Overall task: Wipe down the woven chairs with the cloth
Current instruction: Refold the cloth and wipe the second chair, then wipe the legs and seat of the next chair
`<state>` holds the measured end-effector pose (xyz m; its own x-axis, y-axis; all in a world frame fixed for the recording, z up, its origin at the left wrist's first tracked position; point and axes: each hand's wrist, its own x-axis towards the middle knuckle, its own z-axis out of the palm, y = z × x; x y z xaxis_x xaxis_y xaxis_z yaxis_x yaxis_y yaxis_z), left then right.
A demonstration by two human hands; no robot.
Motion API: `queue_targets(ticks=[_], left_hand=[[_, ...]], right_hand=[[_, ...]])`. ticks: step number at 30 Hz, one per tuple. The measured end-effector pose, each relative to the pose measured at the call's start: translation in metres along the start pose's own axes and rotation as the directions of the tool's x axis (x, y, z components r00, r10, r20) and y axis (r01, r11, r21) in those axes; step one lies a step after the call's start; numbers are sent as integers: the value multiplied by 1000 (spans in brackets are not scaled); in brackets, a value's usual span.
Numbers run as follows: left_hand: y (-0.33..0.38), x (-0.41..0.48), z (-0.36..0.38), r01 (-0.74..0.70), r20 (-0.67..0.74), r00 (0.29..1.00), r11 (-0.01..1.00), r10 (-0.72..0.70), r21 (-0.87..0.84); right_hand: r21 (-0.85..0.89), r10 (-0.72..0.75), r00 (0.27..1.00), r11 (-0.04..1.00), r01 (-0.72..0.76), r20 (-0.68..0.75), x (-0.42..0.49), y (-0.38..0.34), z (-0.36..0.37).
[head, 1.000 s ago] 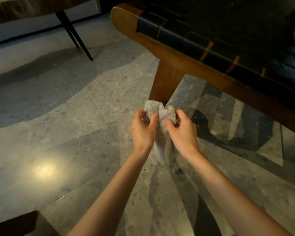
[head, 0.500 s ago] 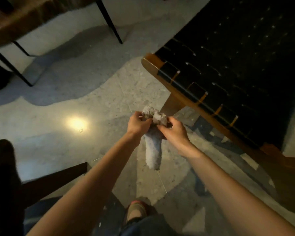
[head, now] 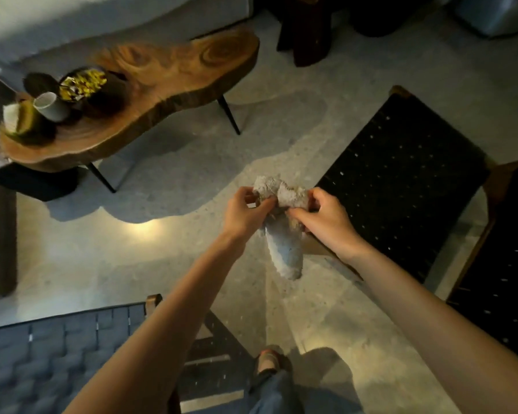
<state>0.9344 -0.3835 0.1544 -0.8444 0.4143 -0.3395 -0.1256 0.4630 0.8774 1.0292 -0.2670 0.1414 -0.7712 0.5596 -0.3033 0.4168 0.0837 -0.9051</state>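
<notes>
We are pinching the bunched top of the fuzzy grey cloth (head: 284,249) with our left hand (head: 245,210) and right hand (head: 326,219), its limp tail hanging over the speckled floor (head: 192,162) beside the black woven chair (head: 401,180).

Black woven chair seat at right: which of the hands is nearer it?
Right. The right hand is beside the left edge of the black woven chair seat; the left hand is beyond the grey fluffy cloth both grip.
</notes>
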Motion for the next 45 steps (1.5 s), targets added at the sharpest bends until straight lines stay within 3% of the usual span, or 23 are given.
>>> queue_targets(ticks=[5, 10, 15, 22, 29, 36, 41, 45], left_hand=[[68, 13, -48, -42, 114, 993, 999, 38, 32], [111, 44, -67, -72, 244, 969, 992, 46, 101], [147, 95, -44, -88, 265, 962, 992, 62, 87], [223, 199, -9, -324, 416, 883, 924, 218, 205], [283, 285, 18, -471, 491, 807, 859, 329, 199], [308, 368, 61, -554, 654, 675, 819, 341, 145], [335, 431, 92, -627, 820, 500, 769, 277, 123], [356, 468, 113, -697, 907, 355, 710, 225, 97]], right_hand=[[-45, -14, 998, 999, 17, 58, 3, -84, -21], [-33, -15, 989, 999, 20, 150, 21, -120, -47], [-5, 6, 999, 1000, -6, 54, 67, -131, -71], [76, 38, 992, 997, -29, -118, 163, -157, -111], [207, 26, 962, 978, 32, -272, 231, -196, -140], [68, 16, 915, 998, 13, -404, 286, -204, -155], [78, 138, 798, 990, -114, -586, 322, -197, -151], [164, 241, 649, 970, -178, -722, 341, -202, -142]])
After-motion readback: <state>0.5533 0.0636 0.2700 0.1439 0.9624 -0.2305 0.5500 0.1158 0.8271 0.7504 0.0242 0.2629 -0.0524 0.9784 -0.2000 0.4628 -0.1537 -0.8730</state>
